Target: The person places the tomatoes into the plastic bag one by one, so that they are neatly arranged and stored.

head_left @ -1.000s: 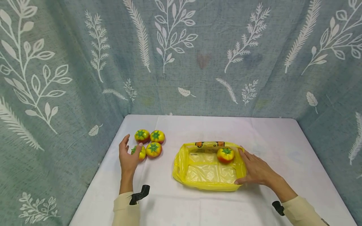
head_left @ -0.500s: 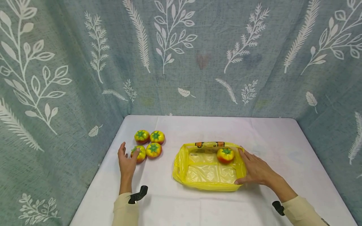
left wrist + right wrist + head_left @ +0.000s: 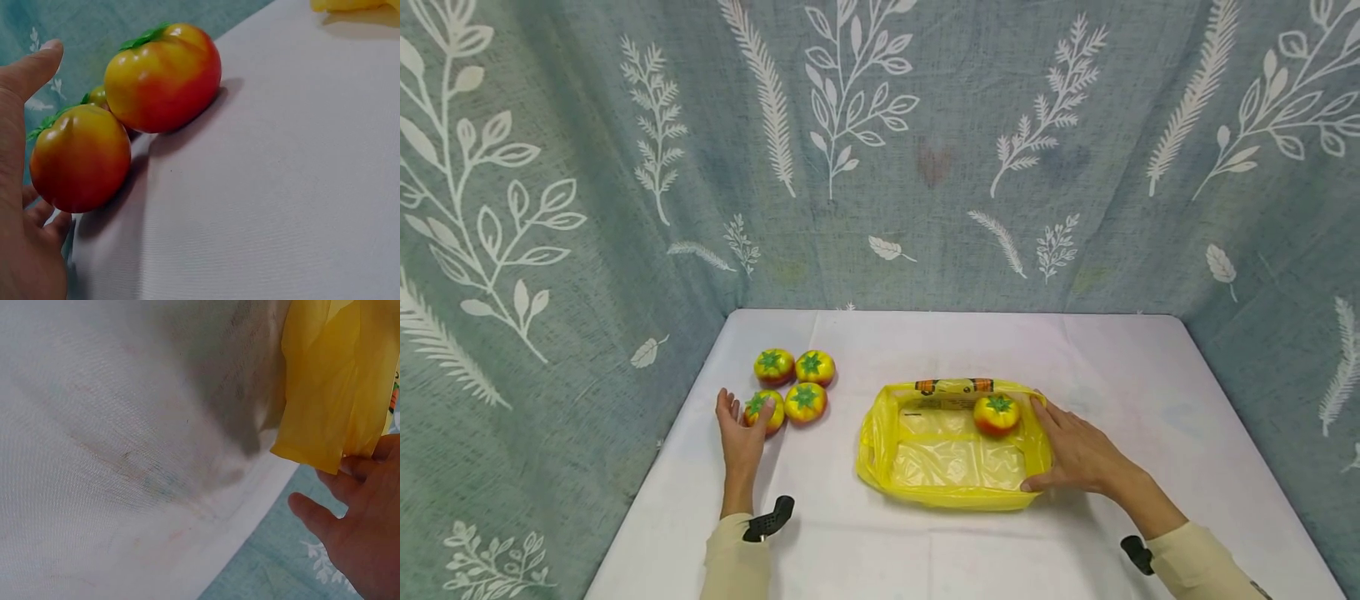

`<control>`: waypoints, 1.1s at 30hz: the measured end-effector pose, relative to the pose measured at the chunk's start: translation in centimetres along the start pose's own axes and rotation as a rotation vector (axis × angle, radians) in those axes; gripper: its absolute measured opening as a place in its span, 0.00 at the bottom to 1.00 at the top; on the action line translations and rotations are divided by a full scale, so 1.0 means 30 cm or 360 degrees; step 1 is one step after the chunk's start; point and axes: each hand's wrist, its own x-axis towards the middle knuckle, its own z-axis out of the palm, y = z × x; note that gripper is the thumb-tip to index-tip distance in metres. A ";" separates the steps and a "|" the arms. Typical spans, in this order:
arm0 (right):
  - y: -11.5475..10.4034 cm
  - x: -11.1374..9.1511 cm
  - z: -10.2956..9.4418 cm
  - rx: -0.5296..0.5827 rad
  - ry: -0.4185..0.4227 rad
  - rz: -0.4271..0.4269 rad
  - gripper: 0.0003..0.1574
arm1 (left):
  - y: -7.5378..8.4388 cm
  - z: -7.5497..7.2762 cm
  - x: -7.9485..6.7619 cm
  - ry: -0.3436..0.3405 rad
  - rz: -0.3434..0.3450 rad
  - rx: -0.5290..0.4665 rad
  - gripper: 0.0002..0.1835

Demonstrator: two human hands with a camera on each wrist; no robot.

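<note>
Reaching forward on the table's left, my left hand has its thumb and fingers spread around the nearest yellow-and-red tomato, which has a green leafy top. In the left wrist view the thumb stands apart from this tomato, and fingertips show beyond its underside. A second tomato sits just to its right. My right hand lies with extended fingers against the right side of a yellow plastic bag, whose mouth is spread wide. Inside the bag, toward its right end, rests one tomato.
Two more tomatoes, a left one and a right one, stand behind the nearest pair. A white cloth covers the table. A blue-green leaf-patterned curtain hangs at the back and both sides.
My left hand has drawn back slightly and then settled lower around the nearest tomato. The right hand and bag hold their place, while the head view shifts slightly.
</note>
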 end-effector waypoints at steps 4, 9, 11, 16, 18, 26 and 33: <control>-0.002 -0.001 -0.002 0.0000 0.0004 -0.0004 0.87 | -0.015 0.007 0.003 0.0011 -0.0022 0.0024 0.54; -0.002 -0.001 -0.002 -0.0011 0.0012 -0.0009 0.86 | -0.019 0.013 0.012 -0.0006 -0.0011 0.0048 0.54; -0.002 -0.001 -0.002 -0.0010 0.0013 -0.0008 0.86 | -0.020 0.015 0.015 -0.0018 -0.0013 0.0070 0.53; -0.003 -0.002 -0.002 -0.0007 0.0012 -0.0010 0.86 | -0.023 0.019 0.015 -0.0017 -0.0005 0.0126 0.51; -0.002 -0.001 -0.002 -0.0009 0.0010 -0.0006 0.86 | -0.022 0.022 0.015 -0.0011 0.0008 0.0131 0.50; -0.001 -0.002 -0.002 -0.0006 0.0001 0.0011 0.86 | -0.025 0.029 0.014 -0.0026 0.0004 0.0143 0.49; 0.000 0.000 0.000 -0.0033 0.0017 -0.0008 0.86 | -0.028 0.015 -0.006 -0.0075 0.0017 0.0192 0.49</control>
